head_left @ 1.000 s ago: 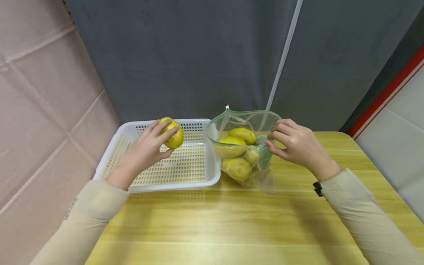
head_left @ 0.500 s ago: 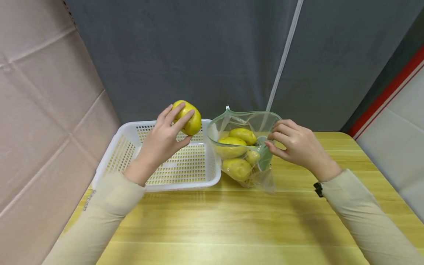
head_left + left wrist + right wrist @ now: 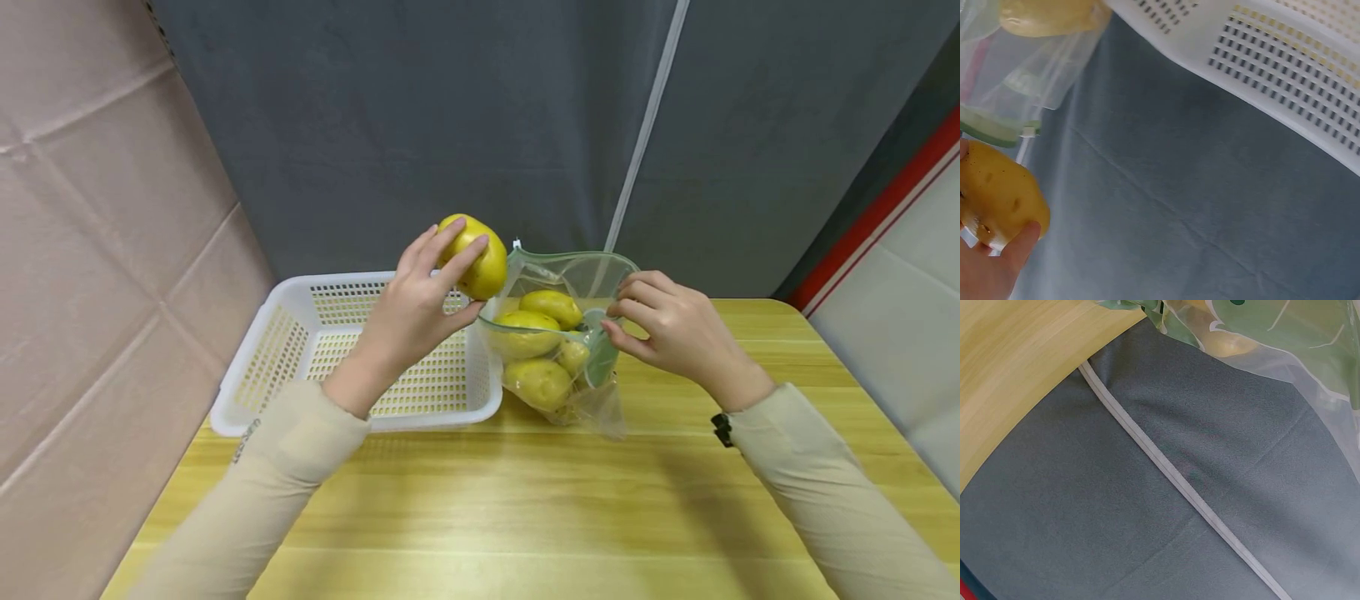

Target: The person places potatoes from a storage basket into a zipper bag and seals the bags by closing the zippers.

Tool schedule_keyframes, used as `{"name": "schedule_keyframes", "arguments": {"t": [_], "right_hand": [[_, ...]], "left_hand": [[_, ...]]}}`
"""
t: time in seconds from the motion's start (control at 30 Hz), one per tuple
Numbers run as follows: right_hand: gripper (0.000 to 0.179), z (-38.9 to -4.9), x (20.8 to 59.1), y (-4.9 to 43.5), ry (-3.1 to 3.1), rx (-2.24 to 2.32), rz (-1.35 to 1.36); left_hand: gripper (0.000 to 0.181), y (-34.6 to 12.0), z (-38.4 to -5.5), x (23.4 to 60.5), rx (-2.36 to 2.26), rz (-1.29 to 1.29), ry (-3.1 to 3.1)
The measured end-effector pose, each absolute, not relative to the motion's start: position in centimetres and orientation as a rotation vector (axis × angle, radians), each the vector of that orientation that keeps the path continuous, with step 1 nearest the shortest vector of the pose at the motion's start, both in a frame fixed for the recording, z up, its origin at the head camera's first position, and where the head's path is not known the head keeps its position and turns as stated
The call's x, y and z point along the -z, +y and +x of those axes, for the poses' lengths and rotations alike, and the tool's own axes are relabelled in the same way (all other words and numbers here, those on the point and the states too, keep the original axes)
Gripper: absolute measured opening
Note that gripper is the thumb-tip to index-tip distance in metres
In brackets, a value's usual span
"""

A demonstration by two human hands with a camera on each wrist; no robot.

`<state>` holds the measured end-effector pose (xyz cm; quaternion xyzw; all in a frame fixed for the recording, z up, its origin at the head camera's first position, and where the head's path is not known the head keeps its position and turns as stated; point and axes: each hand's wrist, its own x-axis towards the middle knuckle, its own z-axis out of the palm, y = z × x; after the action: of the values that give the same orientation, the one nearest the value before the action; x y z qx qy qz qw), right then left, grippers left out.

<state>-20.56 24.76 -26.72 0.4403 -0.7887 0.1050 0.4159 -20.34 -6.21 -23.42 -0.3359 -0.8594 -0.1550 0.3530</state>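
Note:
In the head view my left hand point(image 3: 408, 321) grips a yellow potato point(image 3: 480, 262) between fingers and thumb, raised by the left edge of the bag's mouth. The left wrist view shows that potato point(image 3: 1000, 194) with small dark specks on its skin. My right hand point(image 3: 663, 325) pinches the right rim of a clear zip bag point(image 3: 555, 260) with a green-edged mouth, which stands open on the table. Several potatoes point(image 3: 536, 382) lie inside the bag. A green printed panel of the bag point(image 3: 1285, 337) appears in the right wrist view, where the right hand is out of sight.
A white perforated plastic basket point(image 3: 360, 422) stands left of the bag, touching or very near it. Both rest on a wooden table point(image 3: 525, 508). A grey curtain point(image 3: 420, 125) hangs behind, and a pinkish cloth-covered wall point(image 3: 105, 275) rises on the left.
My left hand has lifted the potato up and rightward, from over the basket to the bag's left rim. The right hand and the bag have hardly moved.

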Motion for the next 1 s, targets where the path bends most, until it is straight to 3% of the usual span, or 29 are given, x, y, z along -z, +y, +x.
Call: {"name": "schedule_keyframes", "arguments": {"t": [1.0], "right_hand": [[0.048,-20.6,26.7,24.8,-1.997,-0.277,1.126]], "left_hand": [[0.07,-2.0,-20.4,23.0,0.148,-1.109,-2.614]]}}
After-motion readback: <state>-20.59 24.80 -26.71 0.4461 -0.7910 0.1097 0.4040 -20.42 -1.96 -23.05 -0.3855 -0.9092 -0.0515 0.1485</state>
